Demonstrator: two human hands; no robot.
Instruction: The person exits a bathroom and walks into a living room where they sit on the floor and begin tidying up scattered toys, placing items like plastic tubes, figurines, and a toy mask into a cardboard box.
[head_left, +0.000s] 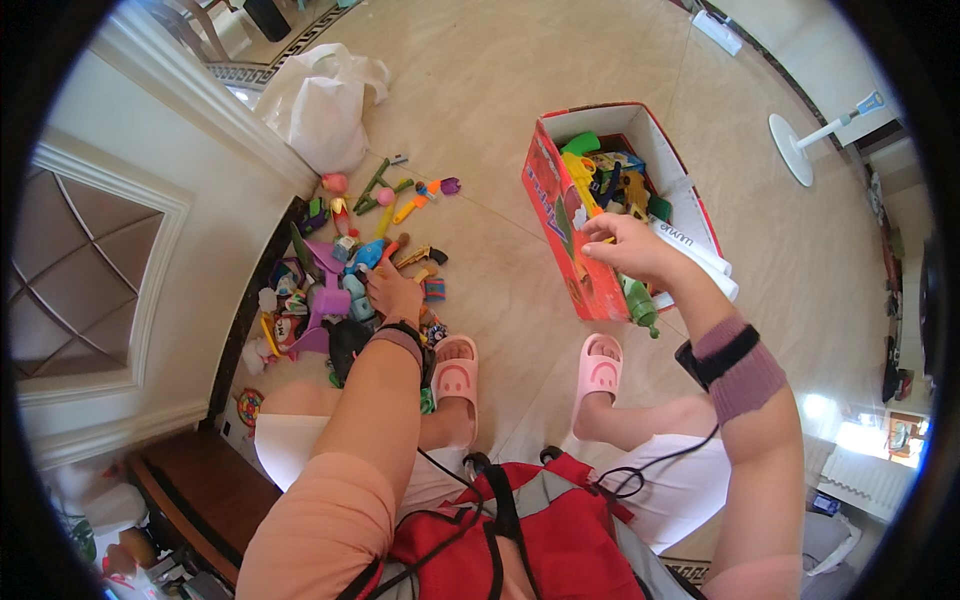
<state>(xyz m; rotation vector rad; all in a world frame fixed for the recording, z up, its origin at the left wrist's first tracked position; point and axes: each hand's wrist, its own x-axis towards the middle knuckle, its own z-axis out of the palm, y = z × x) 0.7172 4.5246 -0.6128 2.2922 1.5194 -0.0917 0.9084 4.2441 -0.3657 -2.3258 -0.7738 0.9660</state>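
Observation:
My left hand (394, 291) reaches into a heap of toys on the floor at the left. Its fingertips are at a red-orange toy (391, 247), and whether they grip it is hidden. Close by lie a blue toy (365, 257), a gold toy pistol (421, 257) and a purple plastic toy (331, 301). Over the near-left rim of a red cardboard box (551, 217) hangs my right hand (630, 244), thumb and fingers apart, with nothing plainly held. Inside the box are a yellow-and-green toy gun (581, 174), white rolls (694, 251) and a green bottle-shaped toy (639, 304), which pokes out at the near end.
A white plastic bag (322, 112) stands beyond the heap, beside the white wall edge. My feet, in pink slippers (456, 379), are between heap and box. A white stand with a round base (791, 150) is at the far right. A brown wooden piece (202, 495) lies lower left.

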